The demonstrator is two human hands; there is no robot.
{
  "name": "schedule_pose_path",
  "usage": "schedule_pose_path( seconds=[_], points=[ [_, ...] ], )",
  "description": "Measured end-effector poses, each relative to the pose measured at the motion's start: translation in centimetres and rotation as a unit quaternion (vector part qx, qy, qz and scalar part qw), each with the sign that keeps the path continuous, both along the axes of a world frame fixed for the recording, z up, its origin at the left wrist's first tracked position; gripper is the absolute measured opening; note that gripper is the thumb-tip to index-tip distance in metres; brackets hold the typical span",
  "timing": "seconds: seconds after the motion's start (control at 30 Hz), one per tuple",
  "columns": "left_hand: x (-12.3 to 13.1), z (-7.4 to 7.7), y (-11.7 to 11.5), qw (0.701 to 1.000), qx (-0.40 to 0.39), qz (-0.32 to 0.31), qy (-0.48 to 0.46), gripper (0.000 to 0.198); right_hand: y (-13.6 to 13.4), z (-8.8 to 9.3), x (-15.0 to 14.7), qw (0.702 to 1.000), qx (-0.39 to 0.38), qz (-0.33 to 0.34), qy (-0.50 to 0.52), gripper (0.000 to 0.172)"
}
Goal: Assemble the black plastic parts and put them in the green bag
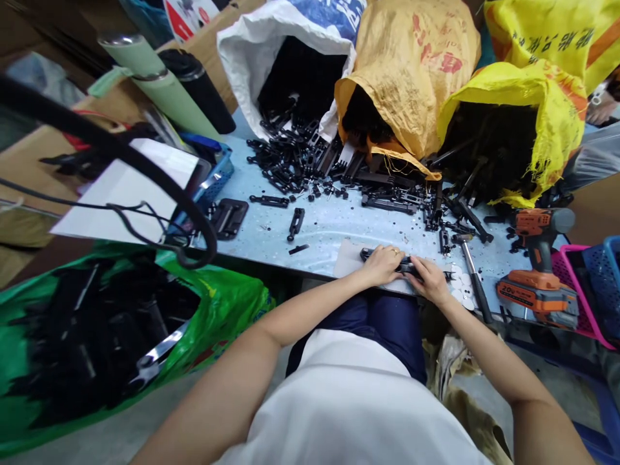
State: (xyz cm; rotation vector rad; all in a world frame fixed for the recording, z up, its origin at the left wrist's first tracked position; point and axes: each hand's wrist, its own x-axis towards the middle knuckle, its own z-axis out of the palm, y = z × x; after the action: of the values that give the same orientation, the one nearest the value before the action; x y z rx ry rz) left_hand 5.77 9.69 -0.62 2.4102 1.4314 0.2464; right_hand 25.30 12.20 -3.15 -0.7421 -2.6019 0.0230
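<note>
My left hand (384, 263) and my right hand (433, 280) meet at the near edge of the pale blue table (334, 226). Both close on a long black plastic part (405, 265) that lies on a small grey pad (347, 258). A ring shows on a finger of the left hand. Black plastic parts (300, 169) lie spread over the table beyond my hands, several of them long strips. A hammer (472, 274) lies just to the right of my right hand, its handle toward me.
Three open sacks of black parts stand at the back: white (271, 45), orange (411, 64), yellow (542, 97). An orange cordless drill (537, 265) lies at the right beside pink and blue baskets (591, 278). A green bag (116, 336) of parts sits at the lower left.
</note>
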Motion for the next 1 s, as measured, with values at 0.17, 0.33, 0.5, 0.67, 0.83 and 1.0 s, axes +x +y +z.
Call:
schedule_pose_path(
  seconds=[0.17, 0.33, 0.5, 0.67, 0.83, 1.0],
  points=[
    [-0.3, -0.3, -0.5, 1.000, 0.007, -0.006, 0.000, 0.042, 2.3, 0.7, 0.4, 0.985, -0.040, 0.074, -0.150, 0.045],
    [0.0, -0.2, -0.5, 0.999, -0.003, 0.041, 0.006, 0.038, 3.1, 1.0, 0.3, 0.976, -0.033, 0.065, -0.204, 0.050],
    [0.1, -0.2, -0.9, 1.000, 0.008, 0.019, 0.011, 0.041, 4.2, 1.2, 0.1, 0.959, -0.020, 0.159, -0.232, 0.051],
    [-1.0, 0.1, -1.5, 0.997, 0.049, 0.026, 0.061, 0.042, 3.1, 1.9, 0.9, 0.973, 0.031, 0.009, -0.231, 0.060],
    [-3.0, 0.6, -1.7, 0.998, 0.053, 0.011, 0.046, 0.044, 1.2, 3.1, 0.9, 0.975, 0.021, -0.006, -0.221, 0.065],
    [-3.7, 0.5, -2.6, 0.995, 0.098, 0.030, 0.007, 0.047, 0.4, 4.7, 0.1, 0.979, 0.001, -0.014, -0.203, 0.065]
  ],
)
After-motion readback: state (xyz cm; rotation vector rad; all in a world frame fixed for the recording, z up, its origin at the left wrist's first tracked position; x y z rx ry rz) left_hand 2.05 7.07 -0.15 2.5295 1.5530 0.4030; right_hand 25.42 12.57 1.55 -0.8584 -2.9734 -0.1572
